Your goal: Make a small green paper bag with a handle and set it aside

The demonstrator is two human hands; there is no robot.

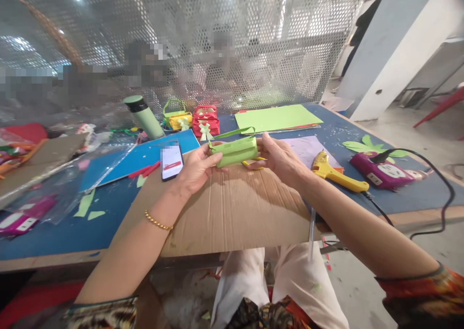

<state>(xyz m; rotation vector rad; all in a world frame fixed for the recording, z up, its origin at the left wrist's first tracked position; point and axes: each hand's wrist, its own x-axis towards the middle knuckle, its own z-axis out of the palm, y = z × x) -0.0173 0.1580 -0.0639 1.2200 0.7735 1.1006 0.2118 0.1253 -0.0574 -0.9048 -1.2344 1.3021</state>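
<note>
A small light green bag [237, 151] with a thin strap is held up over the brown cardboard sheet [224, 213]. My left hand [197, 169] grips its left end, the thumb lying on the front face. At the right end, my right hand [277, 157] holds the bag with the thumb raised near the top edge. The yellow handles of what look like scissors [255, 163] show at the fingers of my right hand, below the bag. A phone [171, 161] lies just left of my left hand.
Right: yellow glue gun [337, 174], purple power strip [384, 169] with black cable, green paper petals [366, 145]. Behind: green sheets [279, 118], red bags [206, 122], yellow bag [180, 121], tilted green bottle [145, 118]. Left: blue sheet [134, 160], plastic wrap, another power strip [27, 215].
</note>
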